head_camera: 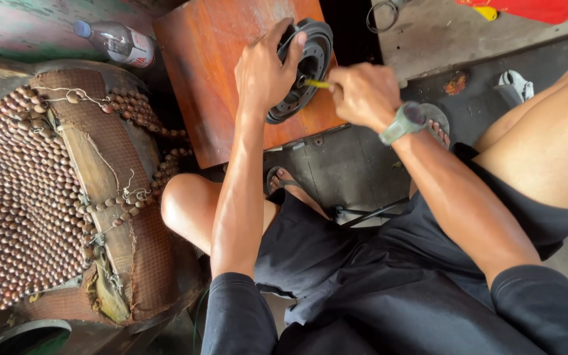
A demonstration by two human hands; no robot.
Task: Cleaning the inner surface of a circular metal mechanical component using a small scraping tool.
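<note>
Gripping the rim of a black round metal disc [304, 69], the left hand [264, 72] steadies it tilted on edge near the right edge of a small reddish wooden table [212, 72]. The right hand [363, 95] is closed around a yellow-handled tool [317, 84] whose tip meets the disc's centre hole. The two hands sit just beside each other. A beaded seat cover [27, 197] crowds the left side, with a plastic bottle [116, 41] beyond it. Bare concrete floor [428, 33] lies open past the table's right edge, where a white sandal [514, 85] rests.
</note>
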